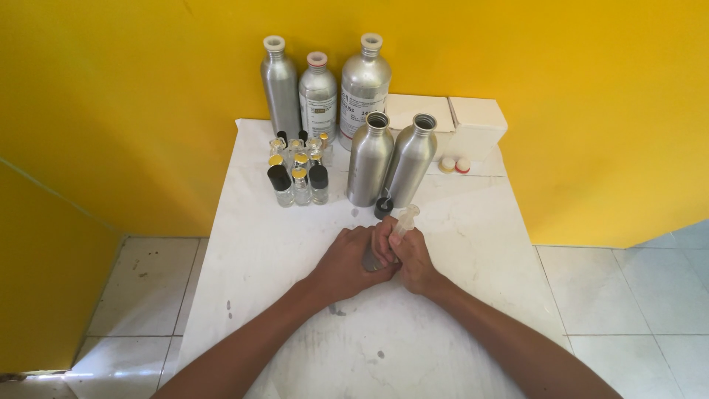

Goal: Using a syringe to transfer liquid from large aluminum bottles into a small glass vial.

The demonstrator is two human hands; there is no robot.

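Head view. I am holding both hands together over the middle of the white bench. My left hand is curling around a small glass vial, which is sitting at its fingertips, just to their right; only a grey sliver of the vial is showing between the two hands. My right hand is closing on a clear plastic syringe, pinching the barrel between thumb and fingers. The syringe's long axis is running from my right hand up and slightly to the right, with the plunger end rising clear above the knuckles and the lower end pointing down toward the vial. Both hands are touching each other, so the vial is equally close to either; I cannot tell whether the syringe tip is inside the vial mouth.

Beyond my hands, just past the syringe, a black cap is lying on the bench at the foot of two open aluminium bottles. Further left of them, a cluster of small capped vials is standing.
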